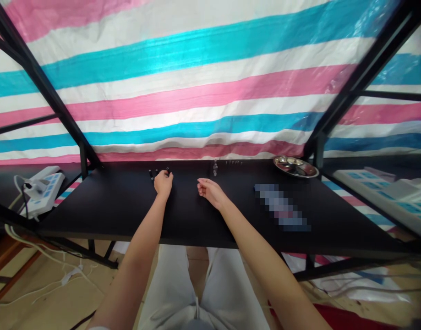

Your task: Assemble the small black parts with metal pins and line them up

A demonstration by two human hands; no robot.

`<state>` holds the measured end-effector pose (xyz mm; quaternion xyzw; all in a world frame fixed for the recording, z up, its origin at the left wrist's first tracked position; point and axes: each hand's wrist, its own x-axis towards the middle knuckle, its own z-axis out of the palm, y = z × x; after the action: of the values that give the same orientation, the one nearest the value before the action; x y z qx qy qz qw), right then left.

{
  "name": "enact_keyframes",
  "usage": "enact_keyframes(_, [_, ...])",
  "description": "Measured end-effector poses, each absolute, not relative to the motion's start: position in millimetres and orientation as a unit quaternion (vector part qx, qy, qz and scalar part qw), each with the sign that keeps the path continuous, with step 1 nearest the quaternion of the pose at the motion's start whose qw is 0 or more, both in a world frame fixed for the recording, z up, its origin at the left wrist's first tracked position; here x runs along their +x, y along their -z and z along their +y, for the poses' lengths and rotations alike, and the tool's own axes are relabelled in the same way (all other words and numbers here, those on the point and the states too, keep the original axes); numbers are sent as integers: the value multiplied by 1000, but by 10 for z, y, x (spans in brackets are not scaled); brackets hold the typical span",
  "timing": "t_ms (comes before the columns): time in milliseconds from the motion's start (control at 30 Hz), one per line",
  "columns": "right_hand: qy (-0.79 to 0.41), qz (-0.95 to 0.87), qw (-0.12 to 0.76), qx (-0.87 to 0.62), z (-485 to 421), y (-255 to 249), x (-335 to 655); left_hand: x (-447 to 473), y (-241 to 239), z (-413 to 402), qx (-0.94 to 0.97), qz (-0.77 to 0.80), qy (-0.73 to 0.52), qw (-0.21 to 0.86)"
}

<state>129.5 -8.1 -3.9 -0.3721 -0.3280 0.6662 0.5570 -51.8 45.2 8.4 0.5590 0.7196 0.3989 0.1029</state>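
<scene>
My left hand (164, 183) is at the left part of the black table, its fingers closed around a small black cylinder (168, 171) with a pale end. Just left of it stand more small dark cylinders (150, 174), similar in look. My right hand (210, 192) hovers over or rests on the table's middle, fingers curled in a pinch; whatever they hold, if anything, is too small to make out. Beyond it, near the back edge, a short line of small clear pieces (215, 168) lies on the table. Several tiny pieces (233, 162) form a row to their right.
A round, shiny metal tray (295, 167) with compartments sits at the black table's (103, 206) back right. Nearer is a blurred-out flat object (282, 208). Black metal posts (359, 78) rise at both sides before a striped sheet (203, 91). Power strips (47, 192) lie at left.
</scene>
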Motion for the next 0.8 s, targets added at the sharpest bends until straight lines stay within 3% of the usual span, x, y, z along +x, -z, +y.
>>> enact_keyframes(233, [-661,-337,554,-378,-90,32,1309,-647,-68,506,554,777,-290,66])
enact_keyframes(800, [-655,-345,554,-380,-89,36,1316,-666,-55,530,543,784,-292,71])
